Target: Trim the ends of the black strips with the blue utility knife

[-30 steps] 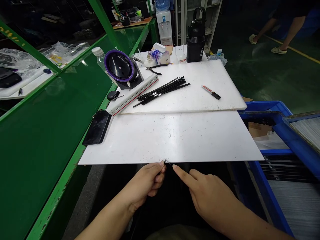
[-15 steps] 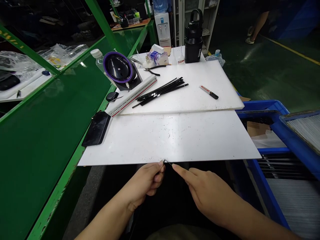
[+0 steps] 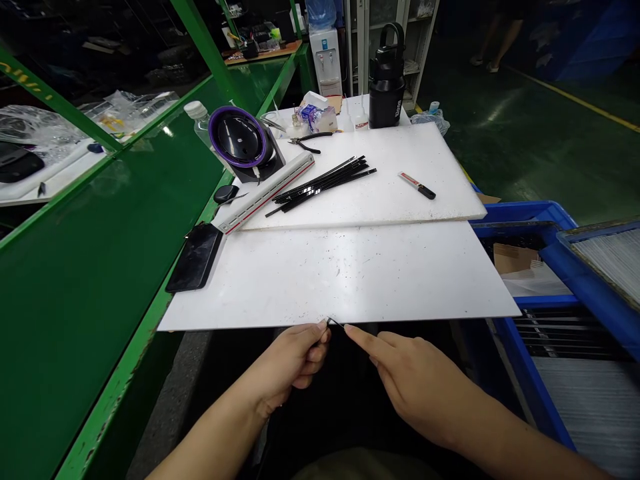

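At the near edge of the white board [image 3: 345, 287], my left hand [image 3: 300, 357] is closed, with thumb and index finger pinching a small dark piece [image 3: 329, 321] that is mostly hidden. My right hand [image 3: 410, 370] is closed with its index finger stretched along a thin dark tool [image 3: 337, 324]. The tool's tip meets the piece at my left thumb; the rest is covered by my right hand, so its kind is unclear. Beyond, several black strips [image 3: 320, 183] lie heaped on a white foam slab [image 3: 440, 157], with a utility knife [image 3: 417, 185] to their right.
On the left lie a phone [image 3: 194, 259], a long white bar with a red line [image 3: 270, 192] and a purple-rimmed fan [image 3: 237, 137]. Pliers [image 3: 311, 139] and a black bottle [image 3: 387, 90] sit farther back. Blue crates [image 3: 537, 212] stand at right. A person's legs [image 3: 507, 43] show behind.
Both hands keep nearly the same place and grip. The thin tool appears darker and slightly turned between them. The person in the background has shifted left.
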A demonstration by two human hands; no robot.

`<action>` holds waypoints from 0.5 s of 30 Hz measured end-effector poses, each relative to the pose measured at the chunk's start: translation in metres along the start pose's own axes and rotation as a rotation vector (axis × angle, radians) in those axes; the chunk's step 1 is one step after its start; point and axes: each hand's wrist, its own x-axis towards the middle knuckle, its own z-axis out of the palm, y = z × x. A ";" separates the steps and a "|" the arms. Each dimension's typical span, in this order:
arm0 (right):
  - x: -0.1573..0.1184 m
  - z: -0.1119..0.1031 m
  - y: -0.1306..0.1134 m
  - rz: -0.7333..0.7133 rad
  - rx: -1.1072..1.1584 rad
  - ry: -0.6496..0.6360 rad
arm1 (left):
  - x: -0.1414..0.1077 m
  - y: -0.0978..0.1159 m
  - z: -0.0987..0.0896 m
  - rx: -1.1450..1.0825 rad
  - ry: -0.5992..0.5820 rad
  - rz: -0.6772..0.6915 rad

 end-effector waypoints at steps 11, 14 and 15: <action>0.000 0.009 -0.002 0.024 -0.185 -0.014 | 0.001 0.002 -0.001 0.003 -0.011 -0.002; -0.004 0.009 -0.001 0.051 -0.216 0.015 | -0.002 -0.001 -0.001 0.003 0.004 -0.010; -0.005 0.008 -0.001 0.063 -0.180 0.030 | -0.003 -0.002 0.000 0.003 0.009 -0.010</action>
